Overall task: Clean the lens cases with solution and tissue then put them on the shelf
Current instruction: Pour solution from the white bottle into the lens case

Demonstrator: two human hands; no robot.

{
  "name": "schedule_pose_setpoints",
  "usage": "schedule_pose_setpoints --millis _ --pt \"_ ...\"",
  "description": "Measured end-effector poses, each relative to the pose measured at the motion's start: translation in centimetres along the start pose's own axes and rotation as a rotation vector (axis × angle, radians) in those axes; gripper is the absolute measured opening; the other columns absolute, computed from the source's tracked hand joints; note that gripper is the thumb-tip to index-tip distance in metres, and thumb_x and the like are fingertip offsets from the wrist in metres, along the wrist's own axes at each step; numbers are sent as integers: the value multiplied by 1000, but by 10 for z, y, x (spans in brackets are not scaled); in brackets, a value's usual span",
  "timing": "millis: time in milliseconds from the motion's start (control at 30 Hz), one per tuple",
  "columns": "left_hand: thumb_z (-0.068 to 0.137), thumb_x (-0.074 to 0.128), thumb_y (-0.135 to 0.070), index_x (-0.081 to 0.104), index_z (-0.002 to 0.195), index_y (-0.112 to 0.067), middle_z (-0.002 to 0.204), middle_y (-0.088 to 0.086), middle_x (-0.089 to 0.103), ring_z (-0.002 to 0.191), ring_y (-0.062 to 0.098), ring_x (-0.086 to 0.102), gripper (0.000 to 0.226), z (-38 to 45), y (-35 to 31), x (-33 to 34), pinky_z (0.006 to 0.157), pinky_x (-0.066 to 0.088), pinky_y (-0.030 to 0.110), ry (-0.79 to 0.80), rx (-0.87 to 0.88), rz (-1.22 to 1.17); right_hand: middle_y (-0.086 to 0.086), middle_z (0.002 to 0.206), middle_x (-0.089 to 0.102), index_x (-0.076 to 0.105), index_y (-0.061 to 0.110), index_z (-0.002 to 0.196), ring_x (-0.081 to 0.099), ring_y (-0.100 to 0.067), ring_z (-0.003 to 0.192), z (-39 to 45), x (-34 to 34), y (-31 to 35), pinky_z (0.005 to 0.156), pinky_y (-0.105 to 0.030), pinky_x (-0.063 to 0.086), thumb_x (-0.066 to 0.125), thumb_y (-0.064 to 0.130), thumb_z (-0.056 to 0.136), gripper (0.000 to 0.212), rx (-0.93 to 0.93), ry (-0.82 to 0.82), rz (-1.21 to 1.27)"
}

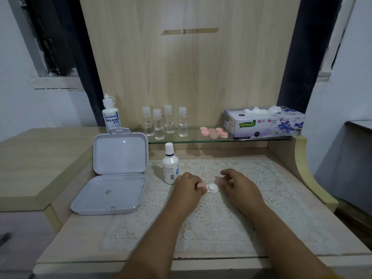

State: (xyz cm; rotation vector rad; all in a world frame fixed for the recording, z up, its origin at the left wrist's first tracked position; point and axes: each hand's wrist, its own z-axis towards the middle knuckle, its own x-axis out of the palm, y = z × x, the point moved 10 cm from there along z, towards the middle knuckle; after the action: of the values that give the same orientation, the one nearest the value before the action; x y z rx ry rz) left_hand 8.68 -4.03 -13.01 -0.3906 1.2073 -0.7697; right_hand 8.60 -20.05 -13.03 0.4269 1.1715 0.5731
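Note:
A small white lens case (213, 188) lies on the lace mat (251, 218) between my hands. My left hand (188, 185) grips its left end, fingers curled over a pink cap (201, 185). The right well shows white and uncovered. My right hand (234, 184) hovers just right of the case with fingers curled round something small and pink, apparently the other cap (221, 181). A white solution bottle (170, 165) stands upright just beyond my left hand. The tissue box (263, 122) sits on the glass shelf (181, 140), next to several pink lens case parts (214, 132).
An open white plastic box (118, 174) lies at the left of the mat, its lid propped up. On the shelf stand a Dream Eye bottle (110, 115) and several small clear bottles (165, 122). A wooden back panel (189, 67) rises behind the shelf.

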Motion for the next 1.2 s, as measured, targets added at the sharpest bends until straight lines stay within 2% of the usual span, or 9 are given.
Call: schedule_pose_setpoints --millis 200,333,500,600,733,833,900,1033,1200 --pt "87 62 -23 67 94 -13 101 1 54 100 18 49 14 -1 -1 -1 88 44 31 -10 -1 -10 20 105 59 67 32 110 55 3 95 -7 5 12 79 -12 42 59 21 92 22 -56 132 329" --pt "89 61 -24 67 97 -13 102 1 53 100 18 49 15 0 0 -1 88 44 31 -13 3 -1 19 106 60 68 27 112 56 0 102 -6 11 21 90 -19 45 62 21 91 22 -134 184 255" --pt "89 60 -24 67 96 -12 101 1 53 101 18 48 15 0 0 1 87 43 29 -7 -2 -5 18 108 61 68 23 117 54 1 104 -5 14 27 94 -20 43 57 19 94 26 -210 196 146" --pt "89 61 -24 67 94 -13 102 1 53 102 18 48 14 0 0 1 88 43 30 -2 -6 -20 14 110 64 68 22 117 55 -3 106 -7 18 32 96 -28 44 55 17 95 26 -277 210 74" --pt "89 61 -24 67 93 -14 102 0 53 102 18 49 13 -1 0 1 89 44 30 -2 -10 -24 11 106 62 68 22 116 53 -4 99 -7 15 31 92 -26 44 60 31 92 27 -244 190 70" --pt "88 62 -24 68 96 -14 102 1 53 101 17 48 14 0 0 0 89 43 29 -5 -12 -5 12 97 57 66 23 109 52 -1 88 -5 12 24 78 -20 44 69 43 82 34 -162 144 65" --pt "88 62 -23 68 97 -13 103 1 53 102 18 48 15 0 -1 0 90 44 30 -8 -12 -1 13 103 55 60 27 114 51 -1 91 -6 13 22 80 -21 45 70 46 80 40 -135 148 78" --pt "88 63 -25 67 96 -13 102 1 54 101 18 50 15 -1 -1 0 90 45 34 -2 -14 -11 14 125 56 48 35 132 52 -2 109 -9 12 19 95 -33 47 60 24 89 46 -106 178 221" --pt "88 63 -24 67 95 -13 103 1 53 103 18 49 14 -1 -1 0 92 44 34 7 -20 -7 15 102 59 50 29 131 54 -1 92 -6 14 23 86 -29 48 68 36 85 50 -132 171 124"
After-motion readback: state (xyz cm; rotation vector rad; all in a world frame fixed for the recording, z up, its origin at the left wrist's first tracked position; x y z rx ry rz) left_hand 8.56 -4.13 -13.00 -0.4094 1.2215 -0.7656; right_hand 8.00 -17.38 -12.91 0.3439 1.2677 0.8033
